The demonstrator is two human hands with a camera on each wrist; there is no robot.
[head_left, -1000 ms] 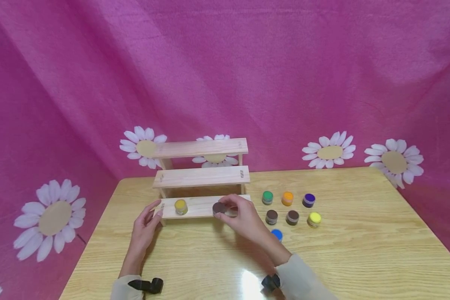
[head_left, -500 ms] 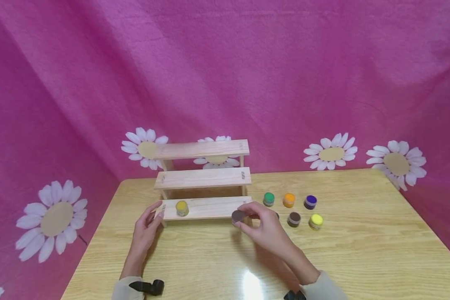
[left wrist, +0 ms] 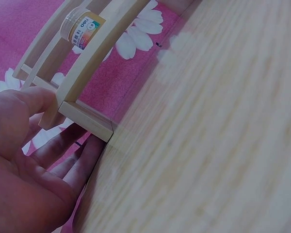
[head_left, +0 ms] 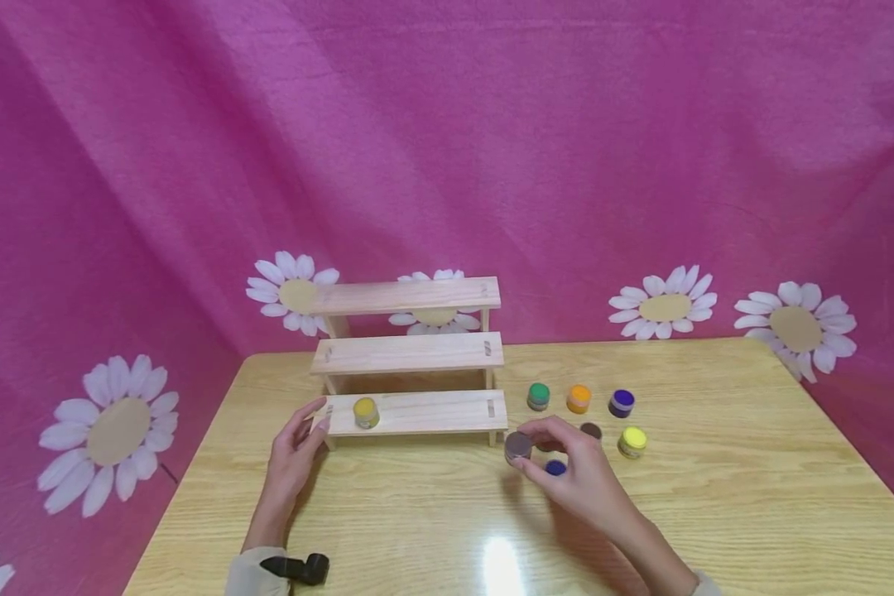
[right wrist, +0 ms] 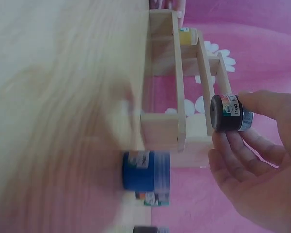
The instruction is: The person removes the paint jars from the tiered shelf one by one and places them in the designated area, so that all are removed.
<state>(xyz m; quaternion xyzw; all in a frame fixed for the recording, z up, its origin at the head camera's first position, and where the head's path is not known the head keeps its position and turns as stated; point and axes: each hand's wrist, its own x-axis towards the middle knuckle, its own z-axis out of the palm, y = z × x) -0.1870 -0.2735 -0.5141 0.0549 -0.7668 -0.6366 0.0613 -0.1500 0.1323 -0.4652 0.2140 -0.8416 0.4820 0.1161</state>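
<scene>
Brown-lidded and small, the paint pot [head_left: 517,447] sits pinched in my right hand [head_left: 581,480], thumb on one side and fingertips [right wrist: 233,150] on the other, lifted off the table just in front of the right end of the wooden shelf rack [head_left: 417,411]. It looks light and rigid to me, a squat plastic jar with a paper label round its wall; the smooth lid would likely slip, so I judge the labelled side wall the better place to hold, as I do here. A drop would probably not break it, though a loose lid could let paint out.

My left hand [head_left: 294,451] lies with relaxed fingers against the left end of the rack's lowest step, touching the wood and holding nothing. A yellow paint pot [head_left: 365,412] stands on that step near it.

The wooden tabletop [head_left: 715,513] looks smooth and glossy, with a bright glare near me, so pots may slide on it. To the right of the rack stand green [head_left: 539,396], orange [head_left: 579,398], purple [head_left: 622,402], another brown [head_left: 591,430] and a yellow [head_left: 632,441] pot, with a blue pot [head_left: 555,468] just under my right hand. Behind hangs a pink cloth backdrop [head_left: 447,149] with daisies [head_left: 665,308].
</scene>
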